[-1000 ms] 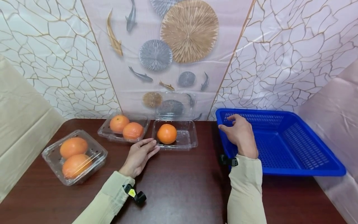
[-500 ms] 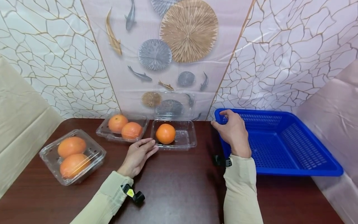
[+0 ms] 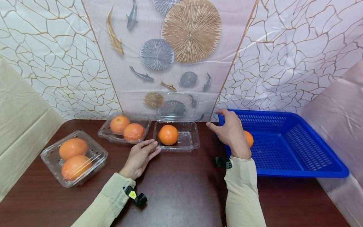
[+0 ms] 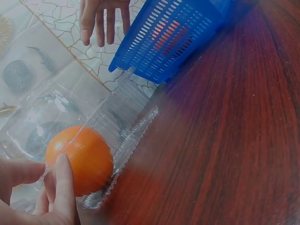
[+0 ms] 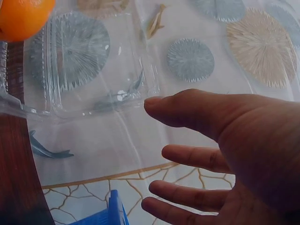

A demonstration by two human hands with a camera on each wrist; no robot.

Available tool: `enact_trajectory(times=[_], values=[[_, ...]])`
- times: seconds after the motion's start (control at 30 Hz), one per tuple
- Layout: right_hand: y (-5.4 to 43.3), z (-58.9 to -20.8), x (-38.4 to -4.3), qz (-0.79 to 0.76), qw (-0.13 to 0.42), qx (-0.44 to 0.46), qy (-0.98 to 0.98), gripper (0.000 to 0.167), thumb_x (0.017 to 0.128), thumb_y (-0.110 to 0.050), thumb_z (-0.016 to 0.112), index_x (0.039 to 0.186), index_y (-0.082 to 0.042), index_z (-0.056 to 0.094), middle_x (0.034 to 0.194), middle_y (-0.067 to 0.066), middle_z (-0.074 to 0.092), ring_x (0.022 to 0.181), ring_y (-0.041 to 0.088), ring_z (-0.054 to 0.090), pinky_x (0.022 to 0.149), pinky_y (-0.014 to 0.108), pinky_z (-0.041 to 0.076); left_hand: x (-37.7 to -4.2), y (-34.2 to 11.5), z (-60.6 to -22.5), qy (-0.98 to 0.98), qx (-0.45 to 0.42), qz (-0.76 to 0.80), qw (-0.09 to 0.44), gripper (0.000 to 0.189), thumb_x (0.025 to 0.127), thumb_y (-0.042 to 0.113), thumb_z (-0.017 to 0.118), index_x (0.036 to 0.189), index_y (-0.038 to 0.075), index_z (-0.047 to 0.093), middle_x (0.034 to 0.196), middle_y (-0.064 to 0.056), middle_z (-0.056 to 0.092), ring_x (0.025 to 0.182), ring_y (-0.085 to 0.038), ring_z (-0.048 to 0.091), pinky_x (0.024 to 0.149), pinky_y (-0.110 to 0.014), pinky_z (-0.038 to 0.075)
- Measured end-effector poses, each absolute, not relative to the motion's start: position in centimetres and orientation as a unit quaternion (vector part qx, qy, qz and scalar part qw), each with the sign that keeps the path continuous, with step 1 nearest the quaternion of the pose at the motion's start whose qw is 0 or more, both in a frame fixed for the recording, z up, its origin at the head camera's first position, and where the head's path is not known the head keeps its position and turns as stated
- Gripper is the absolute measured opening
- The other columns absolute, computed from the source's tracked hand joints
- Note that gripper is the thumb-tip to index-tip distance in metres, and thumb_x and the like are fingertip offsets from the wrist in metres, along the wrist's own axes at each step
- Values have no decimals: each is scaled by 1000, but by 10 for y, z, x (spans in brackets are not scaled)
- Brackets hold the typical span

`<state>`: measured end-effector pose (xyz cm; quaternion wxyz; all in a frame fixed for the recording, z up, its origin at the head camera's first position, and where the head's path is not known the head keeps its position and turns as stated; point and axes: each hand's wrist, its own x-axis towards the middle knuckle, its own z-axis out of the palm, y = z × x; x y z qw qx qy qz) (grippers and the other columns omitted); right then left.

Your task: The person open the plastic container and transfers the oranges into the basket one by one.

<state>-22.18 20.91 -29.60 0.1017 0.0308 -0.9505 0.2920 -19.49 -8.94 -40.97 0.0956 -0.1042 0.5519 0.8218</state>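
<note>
My left hand (image 3: 141,157) pinches the near left rim of a clear plastic clamshell container (image 3: 189,138), thumb and fingertip on its edge in the left wrist view. The container's lid (image 3: 177,107) stands up at the back. One orange (image 3: 168,135) sits in its left half, with the right half bare. My right hand (image 3: 231,132) hovers over the left rim of a blue plastic basket (image 3: 283,148), fingers spread with nothing in them. Behind that wrist, an orange (image 3: 248,138) lies in the basket, partly hidden; its colour shows through the basket's slots in the left wrist view.
Two closed clear containers, one at the left front (image 3: 97,157) and one at the back left (image 3: 103,132), hold two oranges each. A patterned sheet (image 3: 170,28) hangs behind the dark wooden table (image 3: 181,189). Black cameras are strapped at both wrists.
My right hand has moved left over the basket's left rim, and the orange in the basket has come into sight behind the wrist. My left hand stays at the container.
</note>
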Motion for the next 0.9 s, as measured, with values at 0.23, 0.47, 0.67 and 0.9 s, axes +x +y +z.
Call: enact_trajectory(times=[0.23,0.47,0.67,0.9], values=[[202,-299,-224,294,120,48,-947,60,90,-31,76,138,-1,57,139,26,55,133,43,48,115,57,41,-195,-90,-409,551,-103,822,99,46,104,6,58,144,-8,43,133,-17,58,107,-16,69,100,-27,60],[195,-302,-225,298,136,66,-943,60,88,-30,78,136,-1,58,137,26,57,132,42,49,115,55,42,-195,-90,-410,549,-104,823,101,45,104,6,57,144,-8,44,135,-18,57,108,-17,69,99,-27,61],[189,-305,-227,297,140,79,-941,60,88,-32,79,135,-1,58,136,24,58,130,40,50,114,55,43,-195,-89,-410,551,-103,822,100,45,104,6,57,144,-9,44,136,-19,56,108,-17,68,98,-27,61],[180,-309,-229,302,136,83,-940,63,88,-34,81,136,-1,58,138,23,55,129,40,51,113,54,45,-195,-89,-410,551,-103,821,103,46,104,6,56,146,-9,42,141,-21,52,108,-16,68,99,-27,60]])
